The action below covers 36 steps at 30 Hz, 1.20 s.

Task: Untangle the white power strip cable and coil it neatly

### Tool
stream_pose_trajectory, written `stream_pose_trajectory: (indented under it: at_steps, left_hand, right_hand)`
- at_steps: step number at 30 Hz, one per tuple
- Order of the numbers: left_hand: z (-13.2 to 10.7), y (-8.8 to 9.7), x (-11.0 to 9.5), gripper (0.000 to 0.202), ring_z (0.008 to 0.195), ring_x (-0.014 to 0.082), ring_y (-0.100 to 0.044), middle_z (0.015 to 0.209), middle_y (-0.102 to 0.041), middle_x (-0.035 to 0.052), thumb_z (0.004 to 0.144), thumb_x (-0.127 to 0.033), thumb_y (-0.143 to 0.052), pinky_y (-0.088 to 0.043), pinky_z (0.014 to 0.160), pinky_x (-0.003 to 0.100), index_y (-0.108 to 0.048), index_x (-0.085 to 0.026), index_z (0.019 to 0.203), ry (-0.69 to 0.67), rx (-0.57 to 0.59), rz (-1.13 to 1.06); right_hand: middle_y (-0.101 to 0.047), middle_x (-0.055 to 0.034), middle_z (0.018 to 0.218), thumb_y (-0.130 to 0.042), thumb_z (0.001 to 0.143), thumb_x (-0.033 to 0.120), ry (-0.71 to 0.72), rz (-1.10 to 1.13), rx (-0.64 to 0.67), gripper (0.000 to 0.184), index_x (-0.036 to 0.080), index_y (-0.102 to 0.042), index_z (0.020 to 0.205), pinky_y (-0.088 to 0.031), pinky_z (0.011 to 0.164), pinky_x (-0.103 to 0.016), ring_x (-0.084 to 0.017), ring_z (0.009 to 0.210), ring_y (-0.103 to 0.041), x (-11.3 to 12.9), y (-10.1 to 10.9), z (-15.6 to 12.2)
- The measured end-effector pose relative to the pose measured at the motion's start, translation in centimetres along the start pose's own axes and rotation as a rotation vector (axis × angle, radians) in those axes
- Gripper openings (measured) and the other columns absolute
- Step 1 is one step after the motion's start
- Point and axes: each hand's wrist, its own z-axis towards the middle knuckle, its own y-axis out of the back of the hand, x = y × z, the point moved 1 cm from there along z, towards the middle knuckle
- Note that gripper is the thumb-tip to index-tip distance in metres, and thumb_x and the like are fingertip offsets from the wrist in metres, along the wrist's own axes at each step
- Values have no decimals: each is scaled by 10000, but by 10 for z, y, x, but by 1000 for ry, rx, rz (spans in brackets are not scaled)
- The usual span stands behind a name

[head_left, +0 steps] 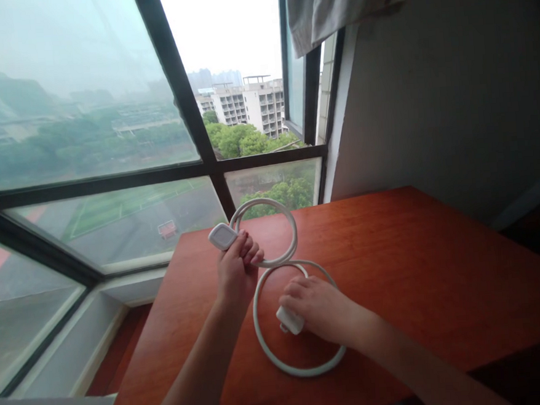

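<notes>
A thick white cable (294, 233) with a white block at each end, like an extension cord, is looped over the table. My left hand (240, 267) is closed around the cable close to one end. The rounded, square-faced end block (223, 236) sticks out above my thumb, and a coil stands out to the right of my fingers. Closed over the other end block (289, 320), my right hand (315, 304) hides part of it; a small light-coloured bit shows at its lower edge. A wide lower loop of cable circles beneath my right hand.
The reddish-brown wooden table (383, 238) reaches up to the window and the wall (429, 92). Dark window frames (258, 160) run along the front and left, with one casement (309, 95) swung open. A light curtain (330, 7) hangs at the top.
</notes>
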Motion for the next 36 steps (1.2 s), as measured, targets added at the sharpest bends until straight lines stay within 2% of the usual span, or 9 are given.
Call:
stream_pose_trajectory:
  at_steps: [4,8,11,14,17,19,24,30,36]
  left_hand:
    - [-10,-16,-11,275,395,17,-246,537,-233,-101,796,-102,-667,-256,378,133,-422,-167,690,-7,32,-7]
    - [-16,-24,-25,290,394,19,-233,547,-208,-97,817,-105,-651,-256,370,125,-409,-171,672,-22,26,-11]
    - [-18,-29,-38,281,386,19,-225,541,-195,-95,823,-90,-635,-259,364,115,-415,-173,670,-62,28,-44]
    - [-20,-36,-52,248,380,17,-223,532,-188,-94,834,-76,-615,-263,364,106,-445,-172,682,-97,44,-66]
    - [-20,-43,-60,218,381,14,-229,529,-195,-92,862,-78,-580,-265,366,99,-470,-164,695,-89,45,-74]
    - [-18,-44,-62,230,383,13,-238,526,-203,-91,869,-81,-574,-274,370,99,-462,-164,686,-84,36,-67]
    - [-1,-27,-57,272,390,15,-269,513,-249,-99,808,-80,-649,-303,383,118,-434,-161,661,-145,41,-30]
    - [17,10,-43,271,406,16,-276,517,-290,-98,748,-96,-703,-298,384,133,-452,-147,657,-132,53,44]
    - [11,18,-31,294,424,25,-286,528,-289,-98,734,-134,-744,-315,413,147,-453,-156,697,-102,114,128]
  right_hand:
    - [-625,-126,1187,-538,925,164,-49,-104,-38,213,186,-610,1123,-464,942,-416,-278,1186,-525,0,-4,2]
    - [-612,-123,1234,-505,939,143,55,-31,-185,233,192,-612,1140,-468,978,-396,-248,1174,-543,7,13,-17]
    - [-649,-94,1118,-448,949,113,61,65,-474,279,226,-611,1145,-490,968,-387,-216,1080,-591,4,20,-42]
    - [-626,-93,1178,-425,920,46,-101,-38,-750,451,288,-550,1280,-494,981,-430,-236,1174,-557,-8,12,-65]
    - [-566,-51,1347,-477,889,4,-63,-212,-700,538,345,-542,1299,-420,1078,-471,-242,1352,-419,-15,-2,-72]
    - [-548,-39,1392,-526,898,49,65,-248,-602,425,313,-594,1224,-383,1115,-478,-243,1394,-369,-15,-5,-70]
    - [-569,-81,1378,-520,944,170,253,-38,-397,231,213,-625,1145,-396,1112,-467,-257,1393,-382,-18,19,-61]
    - [-583,-115,1334,-470,973,269,37,594,-383,285,202,-592,1223,-406,1100,-436,-242,1321,-470,-37,65,-61]
    - [-665,-119,1122,-437,974,455,-277,1132,-518,336,197,-646,1028,-557,842,-380,-246,1073,-622,-63,68,-43]
